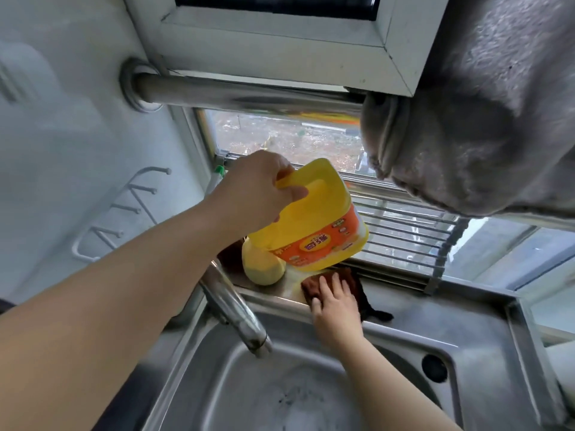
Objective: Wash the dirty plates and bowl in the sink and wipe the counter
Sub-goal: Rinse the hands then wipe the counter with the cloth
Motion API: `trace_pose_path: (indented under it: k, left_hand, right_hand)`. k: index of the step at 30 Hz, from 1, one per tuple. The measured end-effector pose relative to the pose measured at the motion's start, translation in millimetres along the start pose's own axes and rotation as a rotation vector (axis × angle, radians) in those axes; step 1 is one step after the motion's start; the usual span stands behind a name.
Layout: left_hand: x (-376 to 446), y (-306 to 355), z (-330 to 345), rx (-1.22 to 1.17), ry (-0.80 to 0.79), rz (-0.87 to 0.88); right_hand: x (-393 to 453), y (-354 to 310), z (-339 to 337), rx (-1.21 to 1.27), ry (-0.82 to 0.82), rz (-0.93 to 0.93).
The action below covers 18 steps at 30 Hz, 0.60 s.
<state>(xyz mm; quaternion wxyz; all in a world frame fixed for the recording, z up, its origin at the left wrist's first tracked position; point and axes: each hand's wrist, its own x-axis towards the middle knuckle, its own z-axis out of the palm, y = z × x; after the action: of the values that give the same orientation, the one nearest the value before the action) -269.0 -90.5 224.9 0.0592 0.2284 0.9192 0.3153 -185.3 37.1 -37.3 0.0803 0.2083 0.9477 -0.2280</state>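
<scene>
Two hands — left (258, 191) lifts jug (314, 222), right (334, 303) presses cloth (357, 286).

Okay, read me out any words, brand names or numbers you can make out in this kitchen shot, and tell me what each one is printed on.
Yellow detergent jug, held by its handle in the left hand: its orange label carries a large brand mark in what look like Chinese characters, too blurred to read.
Same label: several smaller badges and lines of text, too small to read.
Brown cloth under the right hand, faucet, sink: no text visible.
</scene>
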Motion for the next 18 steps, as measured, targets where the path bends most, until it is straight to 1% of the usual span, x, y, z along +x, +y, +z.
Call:
trace_pose_path:
  k: [1, 3, 5, 6, 7, 9, 10, 11, 13, 14, 15, 18]
  left_hand:
    - [1, 1, 0, 0.004, -0.005, 0.009]
    - [4, 3, 1, 0.021, -0.024, 0.032]
    - [6, 6, 2, 0.036, -0.049, 0.041]
    - [6, 6, 1, 0.042, -0.053, 0.043]
    - [7, 6, 0, 0.051, -0.056, 0.043]
    - [8, 7, -2, 0.073, -0.062, 0.039]
    - [9, 8, -2, 0.082, -0.066, 0.037]
    - [10, 10, -2, 0.088, -0.073, 0.034]
    - [12, 15, 3, 0.106, -0.101, 0.026]
    - [13, 18, 6, 0.131, -0.116, 0.028]
    - [14, 21, 9, 0.167, -0.128, 0.035]
    - [17, 28, 21, 0.260, -0.172, 0.066]
  right_hand:
    - [5, -14, 4, -0.013, -0.042, -0.051]
    - [10, -35, 13, -0.047, -0.110, -0.215]
    - [7, -28, 13, -0.056, -0.151, -0.307]
    - [6, -15, 11, -0.052, -0.132, -0.303]
    - [3, 1, 8, -0.043, -0.084, -0.263]
    - [-3, 25, 0, -0.028, 0.023, -0.106]
    - [-4, 29, -3, -0.027, 0.024, -0.055]
    - [-3, 29, -5, -0.027, -0.008, -0.055]
    - [-3, 29, -7, -0.027, -0.093, -0.138]
    - [-4, 34, -11, -0.020, -0.101, -0.170]
    - [-8, 46, -16, -0.018, -0.085, -0.170]
    - [-25, 104, -34, 0.012, 0.027, -0.049]
